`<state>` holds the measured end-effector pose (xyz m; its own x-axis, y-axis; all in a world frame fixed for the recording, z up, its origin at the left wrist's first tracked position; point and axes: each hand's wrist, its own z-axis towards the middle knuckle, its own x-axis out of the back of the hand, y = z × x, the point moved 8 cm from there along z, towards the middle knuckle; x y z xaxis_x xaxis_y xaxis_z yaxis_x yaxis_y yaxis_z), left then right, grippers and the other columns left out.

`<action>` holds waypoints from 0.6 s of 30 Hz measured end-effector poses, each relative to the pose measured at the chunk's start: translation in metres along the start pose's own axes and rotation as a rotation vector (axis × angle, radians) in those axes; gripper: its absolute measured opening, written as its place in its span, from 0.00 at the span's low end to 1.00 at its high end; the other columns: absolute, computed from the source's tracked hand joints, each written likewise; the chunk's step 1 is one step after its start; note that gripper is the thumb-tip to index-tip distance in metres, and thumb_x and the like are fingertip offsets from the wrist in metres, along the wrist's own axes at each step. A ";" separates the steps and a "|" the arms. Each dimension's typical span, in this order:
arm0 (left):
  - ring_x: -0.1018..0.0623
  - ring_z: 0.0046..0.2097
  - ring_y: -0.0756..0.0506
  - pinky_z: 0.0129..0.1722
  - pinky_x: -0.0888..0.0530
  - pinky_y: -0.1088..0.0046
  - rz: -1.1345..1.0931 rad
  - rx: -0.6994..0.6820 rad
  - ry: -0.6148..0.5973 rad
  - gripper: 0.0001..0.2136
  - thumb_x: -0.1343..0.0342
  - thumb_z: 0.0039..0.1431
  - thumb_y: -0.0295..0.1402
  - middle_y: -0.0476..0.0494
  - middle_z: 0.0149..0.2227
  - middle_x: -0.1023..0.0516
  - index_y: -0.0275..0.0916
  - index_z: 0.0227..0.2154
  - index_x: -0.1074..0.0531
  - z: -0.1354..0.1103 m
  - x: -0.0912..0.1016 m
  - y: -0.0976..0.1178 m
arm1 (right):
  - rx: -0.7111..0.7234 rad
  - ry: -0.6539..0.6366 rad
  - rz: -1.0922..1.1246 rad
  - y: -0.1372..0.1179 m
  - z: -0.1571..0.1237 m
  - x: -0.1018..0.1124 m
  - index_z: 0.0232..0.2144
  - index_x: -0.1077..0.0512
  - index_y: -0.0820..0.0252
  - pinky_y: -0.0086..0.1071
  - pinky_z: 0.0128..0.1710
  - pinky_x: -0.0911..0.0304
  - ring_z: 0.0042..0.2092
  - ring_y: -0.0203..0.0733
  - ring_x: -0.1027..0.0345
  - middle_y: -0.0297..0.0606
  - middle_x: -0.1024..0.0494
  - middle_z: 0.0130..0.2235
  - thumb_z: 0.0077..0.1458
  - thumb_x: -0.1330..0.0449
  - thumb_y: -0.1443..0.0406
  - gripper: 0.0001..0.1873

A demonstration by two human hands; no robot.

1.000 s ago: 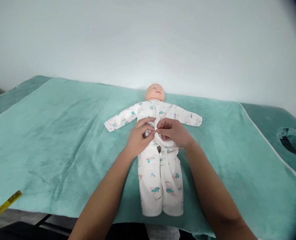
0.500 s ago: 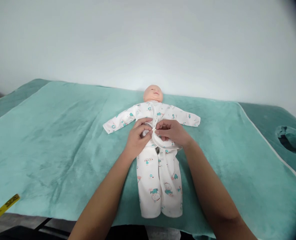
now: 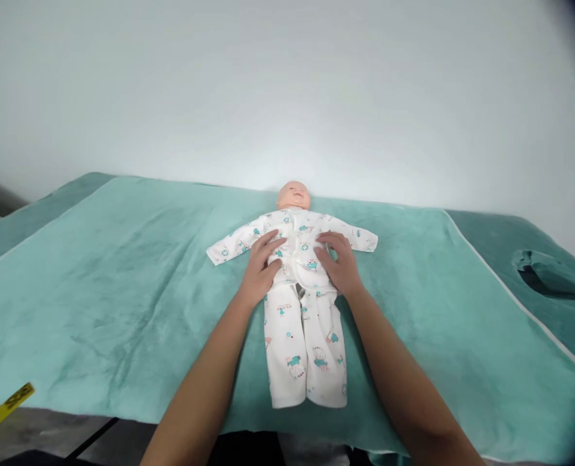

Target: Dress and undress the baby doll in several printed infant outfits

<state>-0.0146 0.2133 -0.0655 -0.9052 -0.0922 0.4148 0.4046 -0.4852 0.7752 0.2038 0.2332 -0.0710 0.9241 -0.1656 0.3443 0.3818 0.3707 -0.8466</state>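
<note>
A baby doll [image 3: 293, 194] lies on its back on a teal towel [image 3: 122, 272], head toward the wall. It wears a white printed sleepsuit [image 3: 301, 336] with sleeves spread sideways and legs pointing at me. My left hand [image 3: 263, 266] rests flat on the left side of the doll's chest, fingers stretched out. On the right side of the chest my right hand [image 3: 338, 260] lies flat as well, fingers apart. Neither hand holds anything.
The towel covers a padded teal table whose face hole [image 3: 550, 279] shows at the right. A plain white wall stands behind. A yellow tape strip [image 3: 3, 409] pokes in at the lower left, below the table's near edge.
Both hands were pinching the sleepsuit's front closure at the middle of the chest. They have let go and moved apart, now lying flat on either side of the chest.
</note>
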 end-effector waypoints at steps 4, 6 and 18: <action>0.40 0.68 0.39 0.69 0.43 0.51 -0.100 0.066 0.047 0.25 0.50 0.55 0.24 0.46 0.66 0.38 0.49 0.56 0.29 -0.022 0.008 -0.005 | -0.034 -0.093 0.052 0.015 -0.039 0.008 0.59 0.35 0.50 0.46 0.57 0.35 0.62 0.50 0.39 0.44 0.35 0.61 0.57 0.39 0.55 0.28; 0.39 0.67 0.39 0.67 0.39 0.52 -0.162 0.113 0.102 0.25 0.51 0.53 0.24 0.46 0.64 0.36 0.49 0.54 0.28 -0.040 0.014 -0.009 | -0.051 -0.130 0.072 0.015 -0.060 0.012 0.59 0.36 0.49 0.45 0.56 0.35 0.59 0.49 0.37 0.43 0.34 0.61 0.57 0.38 0.56 0.29; 0.28 0.55 0.43 0.58 0.31 0.58 0.149 0.127 0.121 0.19 0.50 0.61 0.26 0.39 0.52 0.27 0.41 0.55 0.31 -0.078 0.013 0.007 | -0.110 -0.077 0.025 0.004 -0.090 0.028 0.36 0.28 0.57 0.38 0.44 0.36 0.39 0.43 0.32 0.36 0.26 0.36 0.56 0.45 0.62 0.08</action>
<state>-0.0338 0.1410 -0.0912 -0.8402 -0.2618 0.4748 0.5410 -0.3457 0.7667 0.2298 0.1475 -0.1016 0.9332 -0.0857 0.3490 0.3589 0.2704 -0.8933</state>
